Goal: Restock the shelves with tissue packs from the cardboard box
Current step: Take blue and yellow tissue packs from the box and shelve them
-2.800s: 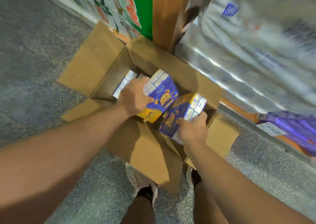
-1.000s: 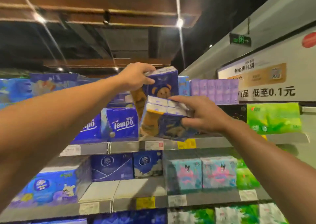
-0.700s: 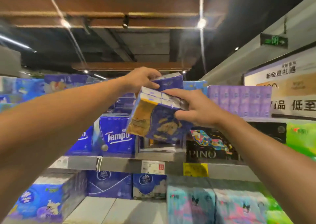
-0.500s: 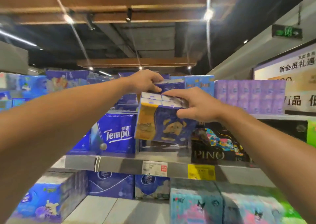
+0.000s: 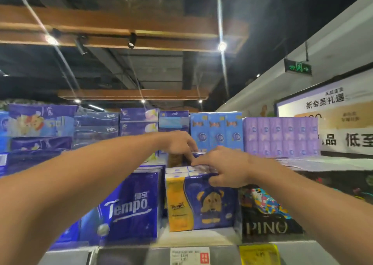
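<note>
Here, at frame centre, the bear-print tissue pack (image 5: pixel 199 202) stands on the shelf (image 5: pixel 197 239) between the Tempo pack (image 5: pixel 131 208) and PINO pack (image 5: pixel 268 212). The right hand (image 5: pixel 228 166) grips its top; the left hand (image 5: pixel 179 144) pinches a second pack (image 5: pixel 176 159) behind.

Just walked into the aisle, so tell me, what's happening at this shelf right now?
A person is restocking tissue packs. The right hand holds the top of a yellow and purple bear pack standing on the shelf between a blue Tempo pack and a black Pino pack. The left hand reaches to a second pack just behind it.
</note>
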A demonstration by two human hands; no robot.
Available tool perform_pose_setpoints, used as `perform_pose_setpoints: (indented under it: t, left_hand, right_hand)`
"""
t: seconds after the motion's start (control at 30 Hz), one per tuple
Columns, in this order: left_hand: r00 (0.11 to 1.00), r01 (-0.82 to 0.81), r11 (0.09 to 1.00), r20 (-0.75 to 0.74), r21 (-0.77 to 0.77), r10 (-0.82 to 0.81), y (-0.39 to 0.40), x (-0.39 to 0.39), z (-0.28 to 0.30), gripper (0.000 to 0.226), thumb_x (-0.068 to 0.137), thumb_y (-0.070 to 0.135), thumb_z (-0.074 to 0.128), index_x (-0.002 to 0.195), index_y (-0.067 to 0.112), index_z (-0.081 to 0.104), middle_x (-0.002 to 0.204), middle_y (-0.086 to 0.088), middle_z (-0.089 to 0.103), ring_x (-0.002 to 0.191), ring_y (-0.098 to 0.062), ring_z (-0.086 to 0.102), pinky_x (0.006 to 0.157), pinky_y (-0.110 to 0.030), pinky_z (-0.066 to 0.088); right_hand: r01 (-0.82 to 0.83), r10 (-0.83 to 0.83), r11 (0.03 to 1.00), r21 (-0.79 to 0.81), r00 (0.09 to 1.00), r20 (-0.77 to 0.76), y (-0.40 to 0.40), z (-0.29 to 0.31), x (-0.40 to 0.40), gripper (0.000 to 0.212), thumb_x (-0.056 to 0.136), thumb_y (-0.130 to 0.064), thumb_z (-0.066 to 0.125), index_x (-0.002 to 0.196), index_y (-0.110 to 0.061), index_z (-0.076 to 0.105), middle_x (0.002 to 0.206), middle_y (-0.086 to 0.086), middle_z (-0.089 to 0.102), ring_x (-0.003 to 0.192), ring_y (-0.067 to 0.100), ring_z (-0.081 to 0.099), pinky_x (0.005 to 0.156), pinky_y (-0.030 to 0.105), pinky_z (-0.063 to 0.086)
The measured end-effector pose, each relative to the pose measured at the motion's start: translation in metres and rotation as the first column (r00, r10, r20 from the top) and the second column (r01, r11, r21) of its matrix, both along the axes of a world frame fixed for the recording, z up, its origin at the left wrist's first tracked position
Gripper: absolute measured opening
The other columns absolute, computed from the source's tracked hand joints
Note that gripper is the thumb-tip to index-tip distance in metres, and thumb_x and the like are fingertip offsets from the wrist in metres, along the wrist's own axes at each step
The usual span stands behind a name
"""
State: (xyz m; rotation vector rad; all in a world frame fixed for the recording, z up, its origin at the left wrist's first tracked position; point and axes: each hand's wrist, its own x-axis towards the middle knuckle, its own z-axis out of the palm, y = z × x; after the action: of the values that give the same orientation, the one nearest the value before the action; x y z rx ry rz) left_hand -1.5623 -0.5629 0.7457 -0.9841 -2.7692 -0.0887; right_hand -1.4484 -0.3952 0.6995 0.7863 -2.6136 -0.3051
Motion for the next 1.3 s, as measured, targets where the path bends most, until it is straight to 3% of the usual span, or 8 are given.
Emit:
perform_pose_setpoints:
  t: [0.1,0.27,0.4,0.63,0.9,0.97,1.07,1.3]
  left_hand:
    - [1.000,0.021,1.000,0.018,-0.012,-0.021,0.005,-0.021,-0.002,0.037,0.083,0.034,0.075,0.116,0.020,0.070,0.107,0.007,0.067,0.097,-0.013,0.057,0.078,-0.024,0.041]
    - [0.991,0.106,0.993,0.089,-0.057,-0.101,0.012,-0.038,0.001,0.018,0.085,0.026,0.069,0.102,0.021,0.073,0.097,0.006,0.070,0.092,-0.012,0.060,0.076,-0.023,0.043]
    - [0.978,0.173,0.983,0.124,-0.055,-0.166,0.014,-0.051,-0.003,0.005,0.081,0.029,0.071,0.082,0.033,0.071,0.086,0.013,0.070,0.092,-0.011,0.062,0.085,-0.031,0.045]
    - [0.953,0.284,0.956,0.086,0.079,-0.290,0.002,-0.069,-0.021,0.005,0.084,0.030,0.073,0.086,0.032,0.069,0.084,0.013,0.069,0.081,-0.004,0.059,0.074,-0.024,0.041]
    - [0.955,0.138,0.952,0.218,0.273,-0.201,-0.010,-0.076,-0.013,0.037,0.096,0.047,0.057,0.124,0.024,0.064,0.127,0.005,0.059,0.103,-0.008,0.055,0.073,-0.025,0.043]
    - [0.946,0.041,0.966,0.301,0.256,-0.120,-0.012,-0.082,-0.015,0.057,0.091,0.062,0.054,0.139,0.030,0.051,0.146,0.005,0.046,0.124,-0.015,0.048,0.091,-0.038,0.046]
    - [0.853,-0.092,0.961,0.519,0.262,-0.060,-0.013,-0.094,-0.029,0.075,0.086,0.075,0.045,0.149,0.036,0.034,0.161,0.003,0.026,0.147,-0.028,0.024,0.111,-0.051,0.027]
    - [0.822,-0.137,0.941,0.566,0.311,-0.067,-0.018,-0.107,-0.039,0.057,0.092,0.058,0.055,0.139,0.025,0.052,0.146,0.002,0.051,0.134,-0.021,0.046,0.101,-0.035,0.038]
  right_hand:
    - [0.066,-0.066,0.998,0.020,0.998,-0.025,-0.005,-0.008,-0.005,0.047,0.079,-0.033,0.063,0.124,-0.033,0.050,0.103,0.003,0.057,0.103,0.028,0.053,0.080,0.045,0.050]
    - [0.167,-0.155,0.984,0.062,0.974,-0.163,-0.013,-0.016,-0.007,0.080,0.073,-0.048,0.076,0.137,-0.033,0.030,0.110,0.005,0.056,0.099,0.031,0.056,0.070,0.041,0.050]
    - [0.197,-0.188,0.980,0.038,0.968,-0.168,-0.014,-0.016,-0.010,0.070,0.071,-0.048,0.080,0.123,-0.032,0.036,0.108,0.005,0.059,0.098,0.033,0.058,0.074,0.047,0.052]
    - [0.273,-0.267,0.962,0.018,0.952,-0.152,-0.016,-0.015,-0.021,0.069,0.075,-0.050,0.077,0.129,-0.035,0.036,0.114,0.006,0.059,0.104,0.031,0.056,0.080,0.046,0.051]
    - [0.251,-0.251,0.968,-0.005,0.965,-0.073,-0.018,-0.013,-0.037,0.062,0.068,-0.054,0.080,0.114,-0.032,0.046,0.102,-0.002,0.060,0.096,0.025,0.055,0.077,0.045,0.052]
    - [0.268,-0.267,0.963,0.003,0.963,-0.038,-0.021,-0.014,-0.038,0.071,0.058,-0.060,0.085,0.102,-0.035,0.035,0.096,-0.005,0.052,0.091,0.022,0.048,0.075,0.043,0.049]
    - [0.305,-0.304,0.950,0.064,0.952,-0.027,-0.028,-0.020,-0.044,0.079,0.059,-0.055,0.087,0.096,-0.038,0.019,0.104,0.001,0.055,0.093,0.026,0.048,0.073,0.044,0.048]
    - [0.289,-0.289,0.954,0.083,0.957,-0.013,-0.035,-0.016,-0.064,0.090,0.065,-0.045,0.088,0.116,-0.041,0.014,0.114,0.008,0.057,0.098,0.035,0.057,0.074,0.052,0.053]
